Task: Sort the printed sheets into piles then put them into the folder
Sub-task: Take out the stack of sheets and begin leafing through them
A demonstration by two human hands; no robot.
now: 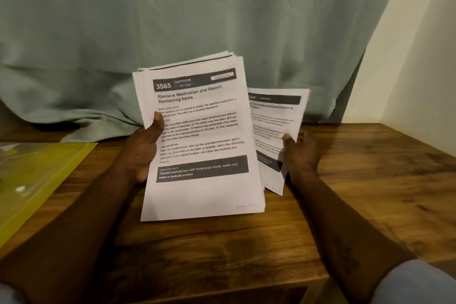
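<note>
Single head-worn wide-angle view, forward and down, close over the table (370, 180) toward the curtain (148, 20)

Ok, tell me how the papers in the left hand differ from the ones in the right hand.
The left-hand stack is thick, many sheets; the right-hand sheets are far thinner. The left-hand stack's top page reads 3565 BEDROOM clearly; the right-hand sheets are blurred. The left-hand stack overlaps the right-hand sheets' near edge. Both are printed pages with dark header bars, held above the wooden table.
</note>
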